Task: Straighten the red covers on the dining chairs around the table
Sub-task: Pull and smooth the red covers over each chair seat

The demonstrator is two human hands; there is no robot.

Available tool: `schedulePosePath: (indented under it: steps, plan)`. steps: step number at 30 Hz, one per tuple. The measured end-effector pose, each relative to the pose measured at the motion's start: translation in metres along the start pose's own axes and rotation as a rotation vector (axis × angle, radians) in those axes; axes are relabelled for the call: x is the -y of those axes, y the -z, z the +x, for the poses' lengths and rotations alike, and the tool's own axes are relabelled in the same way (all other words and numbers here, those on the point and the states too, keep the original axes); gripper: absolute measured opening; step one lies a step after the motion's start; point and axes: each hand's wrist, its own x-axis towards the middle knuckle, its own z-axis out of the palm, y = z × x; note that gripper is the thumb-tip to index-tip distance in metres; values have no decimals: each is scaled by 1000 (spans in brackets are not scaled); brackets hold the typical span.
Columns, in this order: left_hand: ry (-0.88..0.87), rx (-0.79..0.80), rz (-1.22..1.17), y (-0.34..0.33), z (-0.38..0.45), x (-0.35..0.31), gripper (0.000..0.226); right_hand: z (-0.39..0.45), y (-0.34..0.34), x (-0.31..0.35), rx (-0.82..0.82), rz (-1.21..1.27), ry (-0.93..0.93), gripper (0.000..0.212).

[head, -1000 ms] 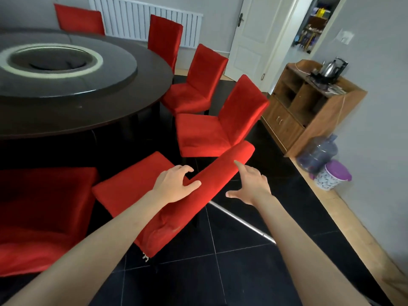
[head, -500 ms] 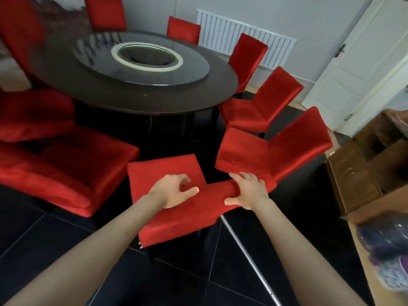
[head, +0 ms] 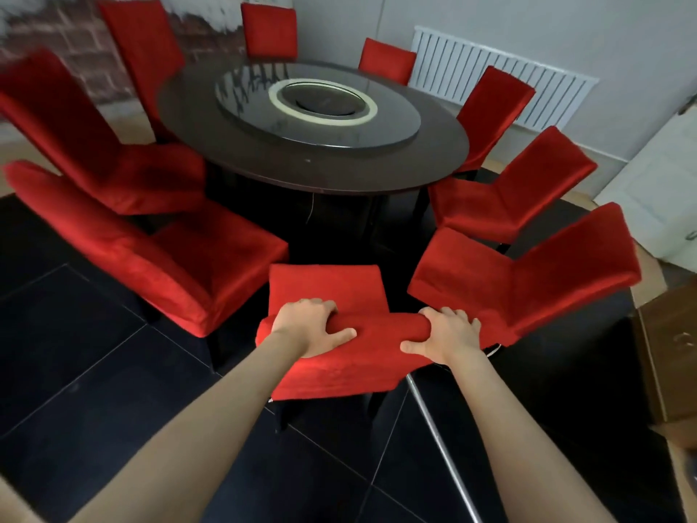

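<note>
No legible writing. Left hand (head: 311,328) and right hand (head: 449,335) both gripped the top of the nearest chair (head: 332,334), fingers curled over the front of its red cover (head: 339,375), thumbs on the rear side. Chair stood at the near edge of the round table (head: 313,160), between two red-covered neighbours.

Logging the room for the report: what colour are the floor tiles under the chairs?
Glossy black floor tiles with thin pale grout lines, clearest in the head view.
</note>
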Motion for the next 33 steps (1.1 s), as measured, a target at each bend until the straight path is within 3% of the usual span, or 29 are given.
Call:
schedulePosePath:
  steps: [10,17,33]
  plan:
    - [-177,12,157,0,-17,10,93,-52,-33,12,-86,60,-138,100]
    - [-248,-45,203,1,-6,8,91,-47,-36,14,-139,173,-204,98]
    - [-296,-78,209,6,20,20,92,-29,-34,22,-186,159,-226,98]
